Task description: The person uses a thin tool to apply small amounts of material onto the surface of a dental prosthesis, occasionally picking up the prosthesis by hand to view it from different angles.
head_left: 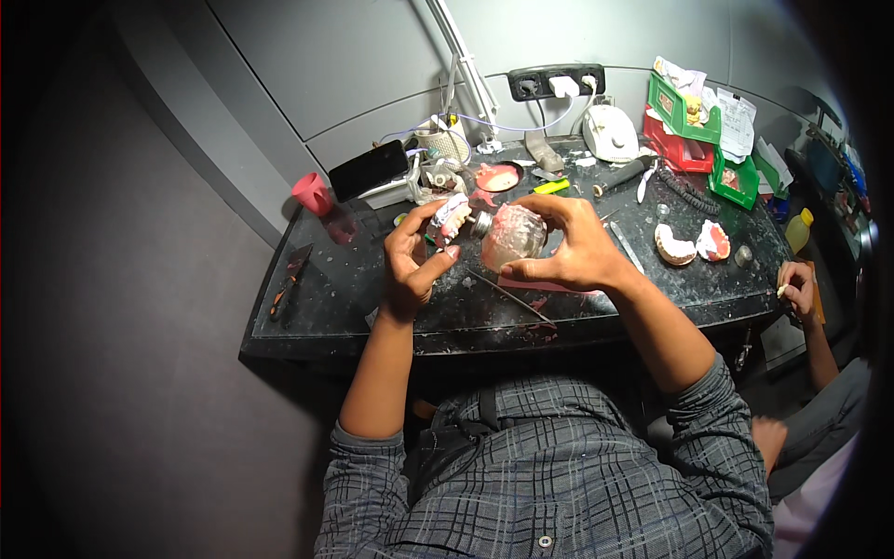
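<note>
Fingers of the right hand (573,244) grasp a clear glass jar (510,236) at frame centre; the left hand (416,261) pinches a dental cast (451,217) just left of it.

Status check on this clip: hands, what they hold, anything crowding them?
Left hand grips a small white-and-pink dental cast. Right hand holds a translucent pinkish bottle. Thin metal tool lies beneath on the black benchtop.

Looks like a dental lab workshop: a grimy black tabletop (372,279) littered with plaster tooth casts (692,243), hand tools (622,175), a pink wax dish (497,177), coloured parts bins (694,121) and a wall power strip (556,82).
</note>
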Tool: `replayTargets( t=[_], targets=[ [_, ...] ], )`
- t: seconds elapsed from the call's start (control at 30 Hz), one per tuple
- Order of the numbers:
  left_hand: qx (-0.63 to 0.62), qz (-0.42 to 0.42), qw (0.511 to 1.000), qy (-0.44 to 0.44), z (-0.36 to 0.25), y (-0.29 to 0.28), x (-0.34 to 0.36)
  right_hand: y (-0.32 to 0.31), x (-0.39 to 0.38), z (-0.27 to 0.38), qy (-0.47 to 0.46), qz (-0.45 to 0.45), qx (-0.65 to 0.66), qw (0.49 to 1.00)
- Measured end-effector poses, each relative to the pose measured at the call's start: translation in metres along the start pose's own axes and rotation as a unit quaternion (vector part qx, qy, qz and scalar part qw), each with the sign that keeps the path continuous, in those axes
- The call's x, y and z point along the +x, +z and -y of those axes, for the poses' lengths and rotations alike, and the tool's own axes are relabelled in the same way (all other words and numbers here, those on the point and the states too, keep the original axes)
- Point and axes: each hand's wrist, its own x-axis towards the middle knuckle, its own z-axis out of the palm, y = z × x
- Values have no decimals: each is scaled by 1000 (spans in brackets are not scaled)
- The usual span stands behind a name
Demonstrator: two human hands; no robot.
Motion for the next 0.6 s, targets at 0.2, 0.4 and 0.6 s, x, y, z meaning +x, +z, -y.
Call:
replayTargets(
  t=[0.2,0.4,0.6],
  targets=[
    [27,1,1000,11,0,-1,0,-5,1,9,37,-3,-13,999],
    [75,1,997,22,1,-1,1,5,-2,3,-3,11,3,1000],
    [102,7,994,45,4,-5,2,3,0,2,18,6,-18,1000]
  ],
)
